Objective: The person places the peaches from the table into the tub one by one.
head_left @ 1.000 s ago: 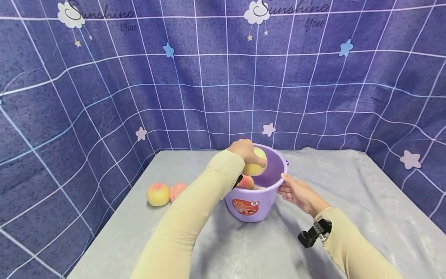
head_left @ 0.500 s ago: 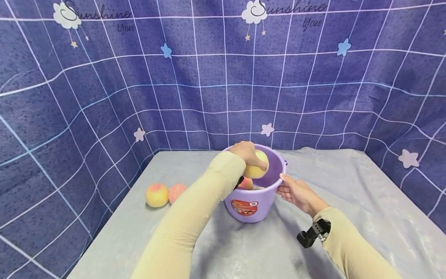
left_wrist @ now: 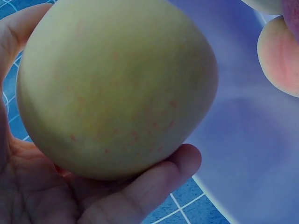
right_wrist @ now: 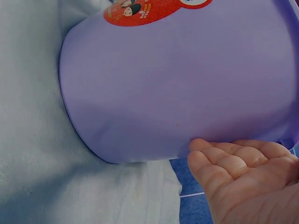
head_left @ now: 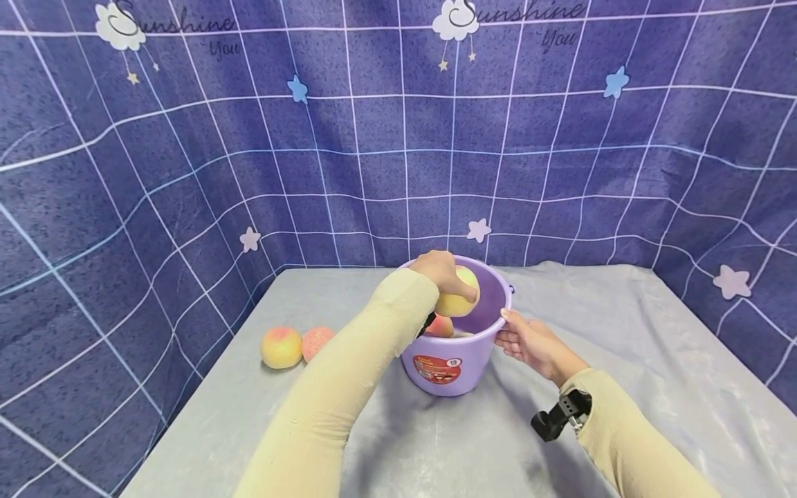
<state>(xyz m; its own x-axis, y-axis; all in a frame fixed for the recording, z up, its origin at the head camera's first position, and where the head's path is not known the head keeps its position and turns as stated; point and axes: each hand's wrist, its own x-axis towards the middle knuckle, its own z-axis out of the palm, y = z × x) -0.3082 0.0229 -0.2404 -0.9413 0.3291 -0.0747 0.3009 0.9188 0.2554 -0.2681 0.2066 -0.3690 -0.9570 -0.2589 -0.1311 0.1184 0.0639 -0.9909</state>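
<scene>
In the head view a light purple bucket (head_left: 479,346) with a red label stands upright on the table. My left hand (head_left: 441,270) is over its mouth and grips a yellow peach (head_left: 459,292). Seen from the left wrist, that peach (left_wrist: 117,88) is large and round with red specks, held between thumb and fingers. A red-and-yellow fruit (head_left: 441,326) lies inside the bucket; my left arm hides part of the inside. My right hand (head_left: 535,346) holds the bucket's right rim, thumb at the edge and fingers (right_wrist: 229,163) bent against the outer wall.
A yellow-red peach (head_left: 281,347) and a pinkish round fruit (head_left: 316,342) lie left on the grey-covered table (head_left: 249,429), the second partly behind my left sleeve. A blue gridded curtain (head_left: 373,173) stands behind and at both sides. A black camera mount (head_left: 563,413) is on my right wrist.
Since a second ago the left hand and the peach have sunk very slightly at the bucket's mouth. The right hand keeps its hold on the rim.
</scene>
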